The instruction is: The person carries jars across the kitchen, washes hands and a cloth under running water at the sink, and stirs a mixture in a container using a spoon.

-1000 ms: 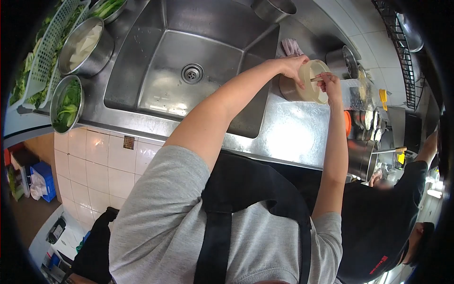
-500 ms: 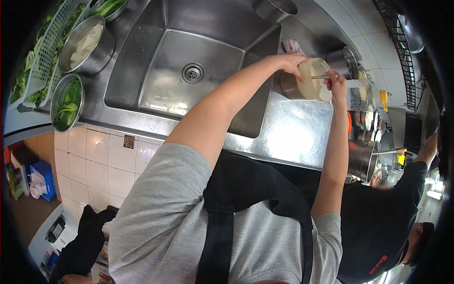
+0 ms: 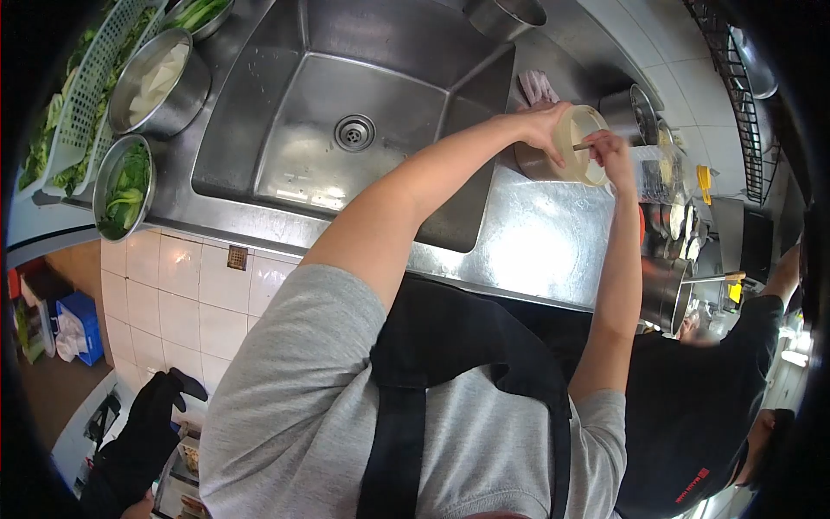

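Note:
A cream plastic tub [image 3: 598,177] lies tilted at the right side of the sink, its open mouth turned toward my right hand. Behind it a steel pot [image 3: 533,163] shows; whether the tub sits inside that pot or against it, I cannot tell. My left hand [image 3: 543,131] is closed on the tub's rim, thumb along the near side. My right hand [image 3: 610,159] pinches a thin light-coloured handle [image 3: 581,146] that reaches into the tub's mouth. The handle's far end is hidden inside.
Left of my arms is a steel sink [image 3: 285,130]. Beyond it stand a pot of white pieces [image 3: 156,91], a bowl of greens [image 3: 128,186] and a green basket [image 3: 86,112]. More steel pots [image 3: 631,112] stand at right. A co-worker in black [image 3: 692,406] is close on my right.
My right hand has shifted slightly, and the handle now slants more steeply into the tub. My left hand keeps its hold. At lower left, another person's dark-clothed arm has moved.

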Action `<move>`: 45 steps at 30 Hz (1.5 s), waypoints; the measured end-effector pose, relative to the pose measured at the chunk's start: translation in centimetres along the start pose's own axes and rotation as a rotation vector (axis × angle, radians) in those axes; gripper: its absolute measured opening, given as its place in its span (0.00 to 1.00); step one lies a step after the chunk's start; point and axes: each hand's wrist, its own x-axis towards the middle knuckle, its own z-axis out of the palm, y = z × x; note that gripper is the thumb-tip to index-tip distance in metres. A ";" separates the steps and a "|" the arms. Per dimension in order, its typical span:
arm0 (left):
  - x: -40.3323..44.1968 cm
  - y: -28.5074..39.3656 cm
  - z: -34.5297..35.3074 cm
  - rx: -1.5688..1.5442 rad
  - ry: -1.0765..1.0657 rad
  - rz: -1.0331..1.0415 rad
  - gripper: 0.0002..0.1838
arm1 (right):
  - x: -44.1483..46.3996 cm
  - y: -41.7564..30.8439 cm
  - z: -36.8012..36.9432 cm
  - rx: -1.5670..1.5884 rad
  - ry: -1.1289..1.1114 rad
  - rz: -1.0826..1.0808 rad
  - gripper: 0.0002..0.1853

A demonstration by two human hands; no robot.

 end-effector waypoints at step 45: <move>1.6 -2.0 -1.2 -0.092 -0.126 -0.077 0.55 | 0.0 0.1 0.0 0.107 0.229 0.100 0.11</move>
